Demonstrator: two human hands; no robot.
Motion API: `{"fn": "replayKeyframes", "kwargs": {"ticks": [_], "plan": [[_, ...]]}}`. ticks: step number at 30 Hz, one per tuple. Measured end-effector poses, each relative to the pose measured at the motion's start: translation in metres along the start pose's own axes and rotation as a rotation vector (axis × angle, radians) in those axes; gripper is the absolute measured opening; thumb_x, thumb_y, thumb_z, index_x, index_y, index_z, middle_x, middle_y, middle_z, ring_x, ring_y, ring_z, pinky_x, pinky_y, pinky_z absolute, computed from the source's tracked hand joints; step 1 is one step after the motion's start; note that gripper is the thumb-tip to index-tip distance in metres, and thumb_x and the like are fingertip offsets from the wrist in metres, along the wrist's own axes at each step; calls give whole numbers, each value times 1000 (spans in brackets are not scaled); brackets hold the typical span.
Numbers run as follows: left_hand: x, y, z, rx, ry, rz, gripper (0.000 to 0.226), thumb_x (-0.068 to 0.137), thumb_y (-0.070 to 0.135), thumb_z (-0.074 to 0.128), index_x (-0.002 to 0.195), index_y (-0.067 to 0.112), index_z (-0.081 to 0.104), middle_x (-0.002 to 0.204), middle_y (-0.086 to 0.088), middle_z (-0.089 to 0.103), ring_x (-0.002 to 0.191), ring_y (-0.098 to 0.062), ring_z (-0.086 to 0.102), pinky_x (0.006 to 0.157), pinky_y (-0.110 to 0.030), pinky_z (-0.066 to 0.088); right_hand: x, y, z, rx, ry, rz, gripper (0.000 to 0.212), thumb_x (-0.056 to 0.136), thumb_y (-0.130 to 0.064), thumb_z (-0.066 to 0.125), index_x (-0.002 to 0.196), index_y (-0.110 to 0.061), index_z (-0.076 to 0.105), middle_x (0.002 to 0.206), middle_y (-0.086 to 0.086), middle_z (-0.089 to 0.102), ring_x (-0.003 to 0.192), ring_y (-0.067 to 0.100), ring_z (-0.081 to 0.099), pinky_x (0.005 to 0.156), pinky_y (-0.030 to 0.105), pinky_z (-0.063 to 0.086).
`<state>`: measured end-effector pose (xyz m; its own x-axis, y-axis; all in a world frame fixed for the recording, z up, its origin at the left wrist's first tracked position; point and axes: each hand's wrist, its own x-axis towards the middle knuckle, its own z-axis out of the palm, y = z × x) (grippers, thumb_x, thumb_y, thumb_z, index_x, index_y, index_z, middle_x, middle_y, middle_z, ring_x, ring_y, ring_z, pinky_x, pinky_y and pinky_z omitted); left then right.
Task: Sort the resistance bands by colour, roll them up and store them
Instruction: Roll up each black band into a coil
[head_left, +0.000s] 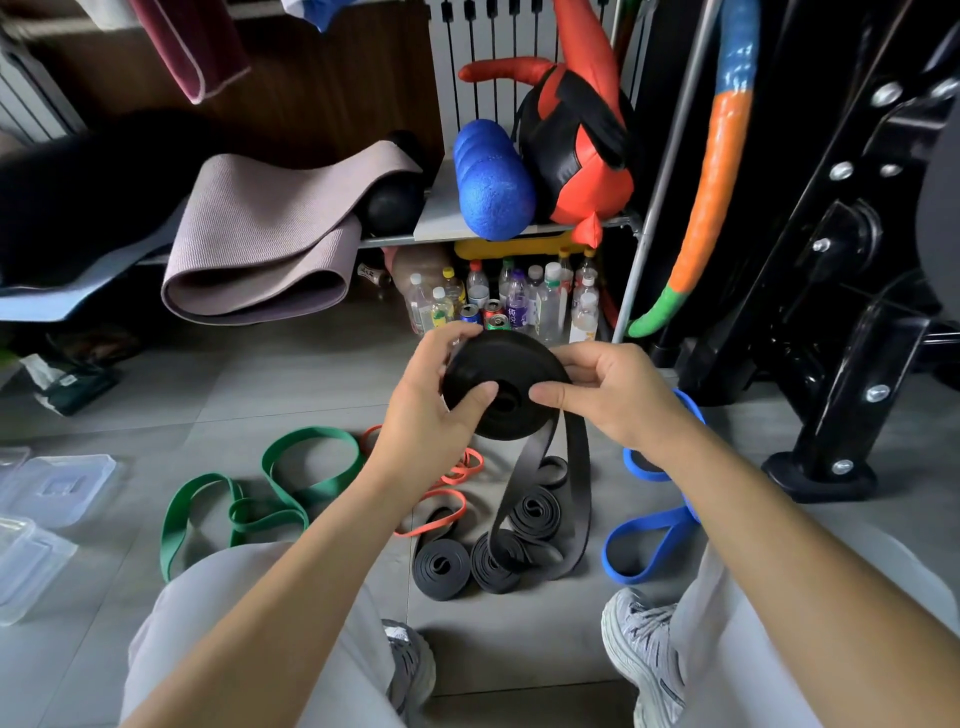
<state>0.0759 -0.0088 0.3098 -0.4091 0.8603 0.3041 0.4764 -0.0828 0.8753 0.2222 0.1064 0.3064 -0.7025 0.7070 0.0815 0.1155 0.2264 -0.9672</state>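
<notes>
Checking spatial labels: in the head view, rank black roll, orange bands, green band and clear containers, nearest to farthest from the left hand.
1. Black roll, gripped by the left hand.
2. Orange bands, floor just beneath it.
3. Green band, floor further left.
4. Clear containers, far left edge.

A grey tiled floor (291, 379) is being used to carry everything. A green band (311, 434) is being borne on it in loose loops, with orange bands (461, 506) tangled just beside. Three black rolls (441, 566) are being kept together near the middle, where the hanging loop of a black band (582, 493) is being rested. A blue band (644, 524) is being borne to their right, clear plastic containers (57, 488) far left, bottles and cans (519, 301) at the back.
</notes>
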Motion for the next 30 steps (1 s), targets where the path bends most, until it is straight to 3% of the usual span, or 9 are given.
{"fn": "replayKeyframes", "kwargs": {"ticks": [3, 6, 9, 13, 17, 21, 24, 30], "plan": [[-2, -3, -1, 205, -66, -14, 54, 80, 12, 70, 119, 32, 39, 118, 10, 49, 110, -7, 49, 94, -35, 47, -1, 3, 4, -61, -51, 14, 30, 73, -8, 76, 85, -33, 66, 87, -11, 71, 87, 9, 69, 89, 37, 54], [-5, -6, -3, 512, -159, 175, 67, 80, 19, 69, 137, 31, 36, 130, 2, 41, 119, -19, 45, 91, -34, 46, -2, 7, 10, -108, -100, 33, 27, 74, -7, 76, 85, -29, 65, 87, -2, 71, 84, 15, 69, 88, 40, 54], [-6, -9, -3, 640, -222, 227, 59, 83, 19, 66, 135, 34, 44, 123, 0, 49, 111, -24, 52, 83, -37, 50, -2, 10, 10, -142, -102, 41, 26, 73, -8, 77, 92, -22, 67, 93, 3, 72, 88, 16, 69, 89, 41, 53], [-6, -10, -3, 545, -154, 230, 47, 83, 19, 62, 128, 29, 55, 110, -2, 55, 98, -24, 57, 78, -35, 51, -2, 6, 9, -131, -86, 15, 26, 72, -11, 78, 87, -29, 67, 90, -5, 73, 88, 11, 69, 89, 36, 53], [-4, -9, -2, 364, -42, 165, 45, 83, 21, 60, 127, 28, 55, 109, 7, 52, 101, -8, 51, 87, -26, 46, -1, 0, 4, -77, -55, 9, 29, 71, -13, 78, 82, -36, 64, 76, -21, 69, 81, -2, 67, 85, 28, 54], [-2, -6, -2, 294, 39, 119, 47, 83, 10, 65, 126, 28, 55, 108, 10, 52, 98, 3, 46, 87, -7, 37, 0, 0, 3, -51, -46, 33, 32, 71, -12, 78, 95, -30, 65, 91, -14, 69, 92, 7, 67, 92, 34, 52], [1, -5, -3, 221, 78, 55, 47, 84, 10, 65, 125, 31, 55, 109, 7, 53, 98, 3, 48, 89, -10, 40, 2, 1, 2, -46, -32, 54, 39, 70, -16, 79, 106, -23, 65, 102, -6, 70, 100, 11, 65, 95, 38, 50], [3, -10, -2, 159, 84, 13, 46, 84, 12, 65, 122, 35, 51, 117, 7, 54, 104, 11, 48, 90, -8, 40, 1, 2, 2, -25, -21, 36, 31, 74, -10, 76, 96, -28, 65, 100, -5, 71, 98, 12, 67, 93, 38, 52]]}}
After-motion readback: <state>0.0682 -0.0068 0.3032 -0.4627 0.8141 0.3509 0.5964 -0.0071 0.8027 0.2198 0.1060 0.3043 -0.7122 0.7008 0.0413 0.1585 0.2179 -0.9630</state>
